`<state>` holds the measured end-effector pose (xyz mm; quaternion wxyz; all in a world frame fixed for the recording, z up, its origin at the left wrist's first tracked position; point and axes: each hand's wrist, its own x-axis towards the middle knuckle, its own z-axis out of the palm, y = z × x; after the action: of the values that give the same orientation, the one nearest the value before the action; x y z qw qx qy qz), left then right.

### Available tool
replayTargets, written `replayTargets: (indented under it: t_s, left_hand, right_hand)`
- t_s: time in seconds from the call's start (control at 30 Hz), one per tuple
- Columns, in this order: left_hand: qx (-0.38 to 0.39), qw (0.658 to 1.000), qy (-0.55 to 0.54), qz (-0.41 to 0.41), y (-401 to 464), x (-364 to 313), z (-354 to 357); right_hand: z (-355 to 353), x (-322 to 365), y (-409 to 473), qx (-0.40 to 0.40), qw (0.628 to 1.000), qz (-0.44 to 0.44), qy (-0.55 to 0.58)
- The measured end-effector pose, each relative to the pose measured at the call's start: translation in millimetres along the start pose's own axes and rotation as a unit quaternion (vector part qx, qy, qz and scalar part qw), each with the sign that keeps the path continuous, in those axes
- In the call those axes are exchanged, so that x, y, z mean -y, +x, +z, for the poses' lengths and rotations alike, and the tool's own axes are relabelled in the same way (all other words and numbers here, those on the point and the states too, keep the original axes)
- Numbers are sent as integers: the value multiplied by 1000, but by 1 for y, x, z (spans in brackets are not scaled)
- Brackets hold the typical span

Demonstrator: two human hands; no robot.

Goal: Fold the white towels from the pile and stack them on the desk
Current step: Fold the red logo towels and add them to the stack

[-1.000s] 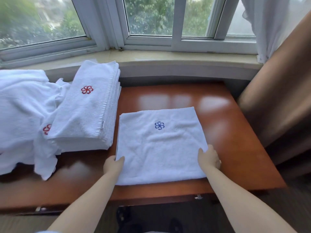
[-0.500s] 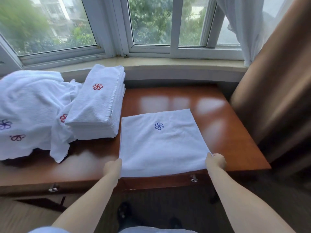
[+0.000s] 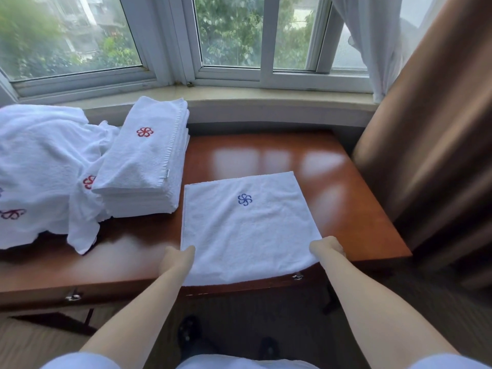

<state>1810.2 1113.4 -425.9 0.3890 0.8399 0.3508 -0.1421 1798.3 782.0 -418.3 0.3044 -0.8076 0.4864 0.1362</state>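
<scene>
Sliding toward the person over the last second, the towel (image 3: 247, 230) now has its near edge hanging over the front of the desk (image 3: 346, 198), where earlier it lay wholly on the wood beside the stack (image 3: 143, 161). The left hand (image 3: 177, 259) and right hand (image 3: 326, 247) each grip a near corner, having shifted from resting on top to the edge. That suggests the next fold is about to begin; the pile (image 3: 40, 169) waits at left.
</scene>
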Motion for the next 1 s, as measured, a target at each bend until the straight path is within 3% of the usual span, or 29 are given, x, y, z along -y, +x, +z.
replayTargets:
  t_s: [0.13,0.33,0.53,0.83,1.0]
  left_hand:
    - [20,991,114,66,11,-22,-4]
    - [44,996,8,76,45,-61,-3]
    - [15,995,70,75,83,-94,3]
    - [29,999,-7,40,123,-126,21]
    - [-50,996,-61,43,131,-138,24]
  right_hand:
    - [1,18,2,-28,996,-68,-46]
    - [5,49,23,-10,991,-130,-24]
    - [11,85,51,-25,990,-135,5]
    - [35,134,79,-75,987,-134,40]
    - [42,151,89,-117,985,-124,36]
